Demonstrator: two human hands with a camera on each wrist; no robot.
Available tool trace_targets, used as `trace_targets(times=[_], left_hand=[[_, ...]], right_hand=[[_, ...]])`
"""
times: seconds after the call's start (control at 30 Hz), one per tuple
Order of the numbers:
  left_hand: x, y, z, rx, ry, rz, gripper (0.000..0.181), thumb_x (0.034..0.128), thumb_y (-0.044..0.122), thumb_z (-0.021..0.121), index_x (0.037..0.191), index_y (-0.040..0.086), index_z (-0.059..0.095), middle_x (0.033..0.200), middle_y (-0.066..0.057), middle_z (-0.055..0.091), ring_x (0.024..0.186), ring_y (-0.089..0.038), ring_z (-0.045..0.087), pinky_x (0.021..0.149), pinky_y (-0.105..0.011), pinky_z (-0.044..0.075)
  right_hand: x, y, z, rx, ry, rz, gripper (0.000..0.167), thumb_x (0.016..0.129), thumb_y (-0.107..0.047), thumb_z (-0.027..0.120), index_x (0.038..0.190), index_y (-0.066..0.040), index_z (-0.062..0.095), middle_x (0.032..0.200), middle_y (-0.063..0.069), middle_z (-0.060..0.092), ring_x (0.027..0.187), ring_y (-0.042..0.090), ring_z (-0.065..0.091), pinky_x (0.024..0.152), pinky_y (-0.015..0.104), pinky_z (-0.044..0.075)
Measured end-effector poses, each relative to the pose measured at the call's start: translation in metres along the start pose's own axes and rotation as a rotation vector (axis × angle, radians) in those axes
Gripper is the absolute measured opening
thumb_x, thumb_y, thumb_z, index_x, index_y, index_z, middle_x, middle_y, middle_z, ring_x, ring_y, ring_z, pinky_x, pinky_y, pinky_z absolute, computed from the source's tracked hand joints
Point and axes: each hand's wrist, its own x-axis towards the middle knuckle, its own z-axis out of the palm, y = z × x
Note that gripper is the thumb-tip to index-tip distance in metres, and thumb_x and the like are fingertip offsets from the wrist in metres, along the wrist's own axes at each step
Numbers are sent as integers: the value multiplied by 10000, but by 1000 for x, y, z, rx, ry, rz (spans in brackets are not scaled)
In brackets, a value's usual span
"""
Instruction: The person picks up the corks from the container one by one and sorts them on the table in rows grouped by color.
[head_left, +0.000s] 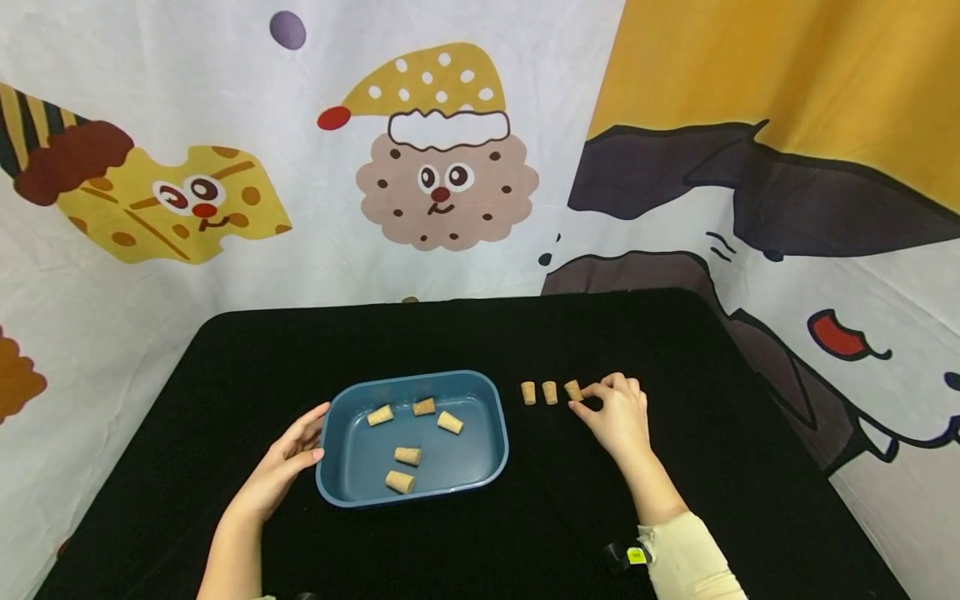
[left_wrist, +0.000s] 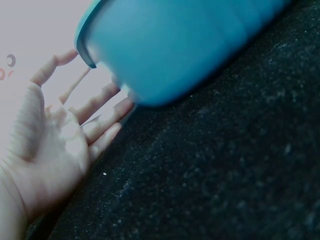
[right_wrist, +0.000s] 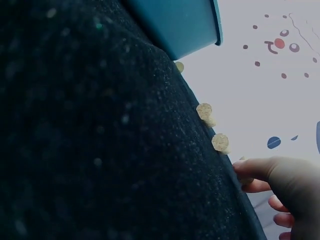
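Note:
A blue plastic tub (head_left: 341, 492) sits on the black cloth with several tapered corks inside, one of them a cork (head_left: 400, 482) near its front wall. My left hand (head_left: 281, 467) is at the tub's left end, its fairly straight fingers and thumb touching the wall and rim. In the left wrist view, the left hand (left_wrist: 60, 135) has its palm away from the tub (left_wrist: 175, 45). Right of the tub, two corks (head_left: 528, 393) stand in a row. My right hand (head_left: 621, 417) pinches a third cork (head_left: 573, 390) at the row's right end, between thumb and finger.
A black cloth (head_left: 555, 500) covers the table. Behind it hangs a white curtain (head_left: 315, 258) printed with cartoon figures. A dark strap with a yellow-green label (head_left: 636, 556) is by the right sleeve (head_left: 686, 554).

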Motion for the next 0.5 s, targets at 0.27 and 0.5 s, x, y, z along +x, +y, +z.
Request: trace_targets(times=[0.27, 0.5], left_hand=[[1, 0, 0, -1, 2, -2, 583, 971, 57, 455, 1511, 80, 236, 1466, -199, 373, 1199, -84, 507, 926, -255, 428], [0, 1, -1, -28, -18, 4, 577, 974, 44, 435, 1511, 70, 225, 1474, -155, 377, 1216, -88, 491, 934, -257, 425]], right_hand=[[1, 2, 3, -18, -6, 23, 261, 788, -327, 780, 901, -94, 742, 1001, 111, 517, 973, 316, 429, 847, 487, 331], [0, 2, 5, -21, -8, 42, 260, 787, -336, 779, 882, -97, 738, 997, 113, 516, 966, 319, 434, 844, 487, 337]])
